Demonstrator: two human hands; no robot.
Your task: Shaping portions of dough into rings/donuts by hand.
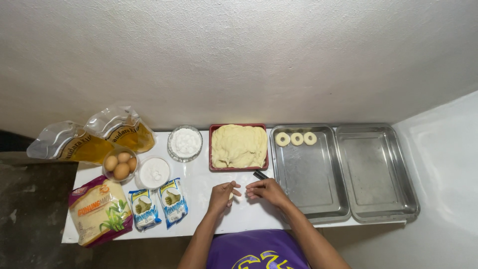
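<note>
My left hand and my right hand rest close together on the white table, fingertips nearly meeting. A small pale piece of dough shows at the fingers of my left hand. A small black object lies just beyond my right hand. Right behind my hands stands a red tray full of yellow dough. To the right a steel tray holds three dough rings along its far edge.
A second, bare steel tray sits at the far right. On the left are a glass bowl of white powder, a bowl of eggs, a white-filled cup, two oil pouches, a flour bag and two small sachets.
</note>
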